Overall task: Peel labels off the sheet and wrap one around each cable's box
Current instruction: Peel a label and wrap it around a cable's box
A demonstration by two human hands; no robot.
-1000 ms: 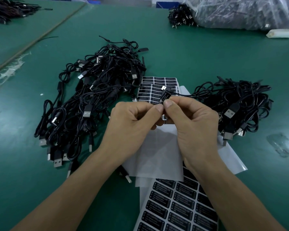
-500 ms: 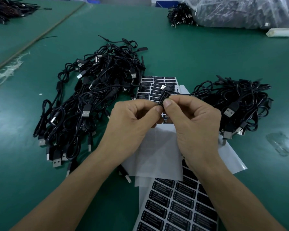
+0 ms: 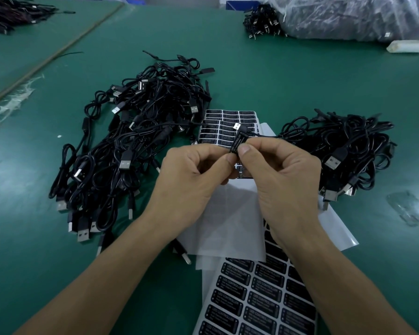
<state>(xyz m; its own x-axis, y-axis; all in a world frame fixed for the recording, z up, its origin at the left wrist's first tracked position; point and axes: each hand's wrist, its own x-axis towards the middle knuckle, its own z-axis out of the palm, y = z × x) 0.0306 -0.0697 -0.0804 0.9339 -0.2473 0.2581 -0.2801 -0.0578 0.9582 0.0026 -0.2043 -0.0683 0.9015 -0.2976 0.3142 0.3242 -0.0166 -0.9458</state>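
Note:
Both hands meet above the middle of the green table. My left hand (image 3: 191,175) and my right hand (image 3: 283,175) pinch a small black cable box (image 3: 237,141) between thumbs and forefingers; a black label with white print is wrapped on it. Its thin cable runs right into a black cable pile (image 3: 344,153). A partly used label sheet (image 3: 228,126) lies just behind the hands. Another label sheet (image 3: 257,301) with rows of black labels lies near me, under my right forearm.
A larger pile of black USB cables (image 3: 131,146) lies to the left. White backing sheets (image 3: 230,226) lie under my hands. A clear plastic bag of cables (image 3: 353,18) sits at the far right, a clear scrap (image 3: 409,209) on the right.
The hands have stayed in place; the fingers have shifted slightly on the box, pressing the label around it.

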